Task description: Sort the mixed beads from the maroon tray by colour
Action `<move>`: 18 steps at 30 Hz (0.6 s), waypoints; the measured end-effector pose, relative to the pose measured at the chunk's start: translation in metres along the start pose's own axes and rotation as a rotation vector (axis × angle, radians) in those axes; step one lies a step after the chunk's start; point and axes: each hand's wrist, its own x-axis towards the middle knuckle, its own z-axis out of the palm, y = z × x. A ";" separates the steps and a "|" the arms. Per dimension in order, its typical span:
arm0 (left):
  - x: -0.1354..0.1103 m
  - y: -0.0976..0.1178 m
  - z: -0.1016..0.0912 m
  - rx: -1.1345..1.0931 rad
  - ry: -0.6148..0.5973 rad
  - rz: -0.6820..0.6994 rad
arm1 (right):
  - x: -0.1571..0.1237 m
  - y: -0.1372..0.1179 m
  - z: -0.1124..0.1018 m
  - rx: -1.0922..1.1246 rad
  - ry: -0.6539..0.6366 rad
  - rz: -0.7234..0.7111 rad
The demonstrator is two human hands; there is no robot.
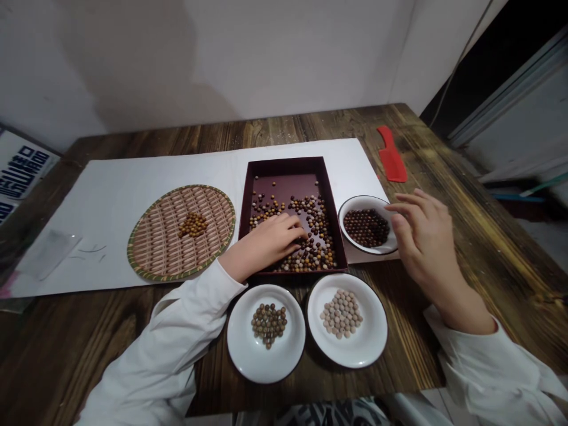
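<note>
Over the beads in a dark red tray (331, 207), my left hand (275, 236) has its fingers bent down and its fingertips drawn together among the loose mixed beads (317, 222). Whatever lies between those fingertips is too small to make out. My right hand (423, 236) hovers at the right rim of a white bowl (390, 248), fingers stretched and thumb apart, with nothing visible in it. Dark brown beads (366, 228) fill the bottom of that bowl. The tray's beads are yellow, dark brown and pale, gathered mostly toward its near half.
A round woven mat (151, 236) at left carries yellow-brown beads (193, 225). Near me stand two white plates, one (266, 370) with olive-brown beads (268, 324), the other (375, 331) with pale beads (341, 313). A red comb-like tool (393, 160) lies at back right.
</note>
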 end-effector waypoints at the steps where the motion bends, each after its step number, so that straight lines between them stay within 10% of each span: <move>1: 0.000 0.000 0.000 -0.001 -0.004 -0.002 | 0.000 0.000 0.000 0.005 -0.009 0.002; 18: 0.001 0.000 0.000 0.013 -0.009 -0.012 | 0.000 -0.001 -0.002 0.033 -0.039 -0.006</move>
